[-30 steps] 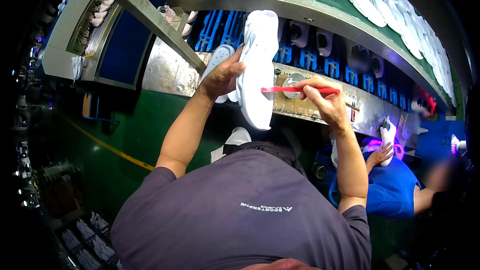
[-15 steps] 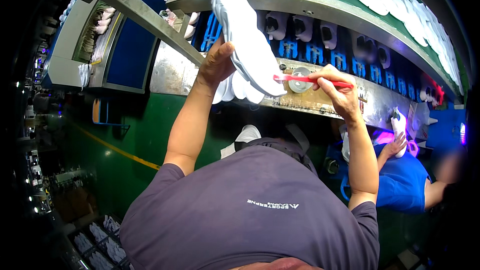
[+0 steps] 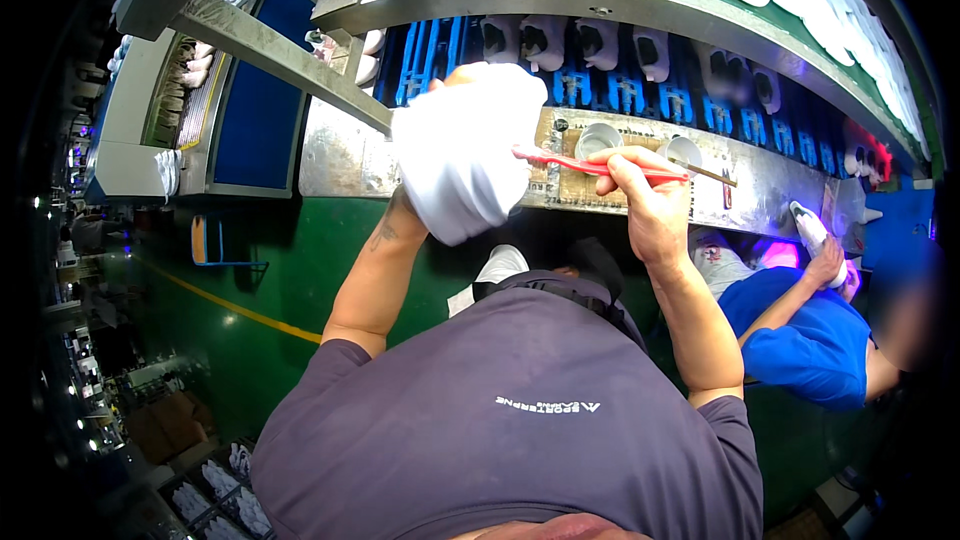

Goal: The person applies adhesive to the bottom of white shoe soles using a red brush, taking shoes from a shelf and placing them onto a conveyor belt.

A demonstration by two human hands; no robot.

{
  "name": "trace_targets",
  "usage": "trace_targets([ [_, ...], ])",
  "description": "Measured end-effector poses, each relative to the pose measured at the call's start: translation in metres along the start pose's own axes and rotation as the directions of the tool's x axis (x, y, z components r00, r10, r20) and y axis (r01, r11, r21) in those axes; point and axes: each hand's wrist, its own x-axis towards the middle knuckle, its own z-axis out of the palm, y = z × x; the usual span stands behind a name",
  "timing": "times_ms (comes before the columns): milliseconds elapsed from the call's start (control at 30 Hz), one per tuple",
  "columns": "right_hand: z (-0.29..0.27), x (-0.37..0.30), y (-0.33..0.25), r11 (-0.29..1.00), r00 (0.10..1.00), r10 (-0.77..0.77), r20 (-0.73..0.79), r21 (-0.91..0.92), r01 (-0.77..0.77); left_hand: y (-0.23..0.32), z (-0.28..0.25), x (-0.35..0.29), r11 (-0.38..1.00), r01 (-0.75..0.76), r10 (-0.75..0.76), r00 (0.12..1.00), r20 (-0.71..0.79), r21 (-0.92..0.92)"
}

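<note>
My left hand (image 3: 460, 74) grips a thick white shoe sole (image 3: 465, 150), smeared by motion and tilted above the bench's near edge. Most of that hand is hidden behind the sole; some fingers show at its far edge. In my right hand (image 3: 655, 205) is a slim red brush (image 3: 575, 164), like a toothbrush, with fingers closed round its handle. The brush's head meets the right edge of the sole in view; whether it touches cannot be told. Beyond the brush stands a pale round cup (image 3: 598, 138). A second cup (image 3: 683, 150) has a thin stick lying across it.
The metal bench (image 3: 340, 155) runs across in front of me. Behind it, dark-and-white shoe uppers (image 3: 597, 45) line a rack with blue holders (image 3: 622, 100). A metal bar (image 3: 285, 60) slants at left. At right, a co-worker in blue (image 3: 810, 345) handles a white shoe (image 3: 810, 228).
The white sole has come down nearer to me and turned, now foreshortened and blurred. My right hand and the red brush have shifted slightly left. The second cup has come into sight.
</note>
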Motion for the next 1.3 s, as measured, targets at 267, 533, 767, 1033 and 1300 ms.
trace_targets([
  [267,0.021,-0.034,-0.04,0.999,0.996,-0.024,0.086,0.036,0.021,-0.03,0.008,0.004,0.989,0.072,-0.095,0.979,-0.183,-0.131],
  [533,0.015,0.0,-0.011,0.999,0.999,-0.048,-0.01,-0.008,0.048,-0.016,0.009,0.012,0.849,0.321,-0.414,0.898,-0.152,-0.421],
  [767,-0.025,0.044,0.042,0.991,0.98,-0.079,-0.184,-0.122,0.057,0.005,0.01,0.019,0.987,0.084,-0.057,0.98,-0.189,0.138],
  [1033,-0.076,0.038,0.036,0.932,0.801,-0.358,-0.481,-0.128,0.34,-0.047,0.032,0.09,0.675,0.075,-0.361,0.901,-0.239,-0.734],
  [1300,-0.114,0.01,0.058,0.942,0.755,-0.335,-0.563,-0.188,0.278,-0.151,0.035,0.223,0.625,0.213,-0.508,0.841,-0.185,-0.751],
])
